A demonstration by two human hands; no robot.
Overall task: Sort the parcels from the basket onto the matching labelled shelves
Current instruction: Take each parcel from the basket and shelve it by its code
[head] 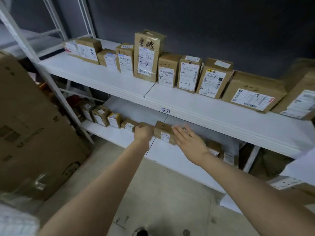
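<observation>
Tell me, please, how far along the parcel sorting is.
Done: brown cardboard parcels marked 4-2 line the white upper shelf tagged 4-2. In hand: the left hand grips a small brown cardboard parcel on the white lower shelf, the right hand open beside it. Left: unclear, no basket in view.

A dark grey wall [221, 23] runs behind a white metal shelving unit. Its upper shelf [102, 77] and lower shelf [110, 133] are flat white boards, each with a seam near the middle. The lower one lies partly in shadow under the upper. A slanted white post [51, 86] stands at their left end, and a second white rack [34, 37] stands beyond it. The floor [162, 193] is pale grey concrete with a few dark marks. The light is soft and even.
</observation>
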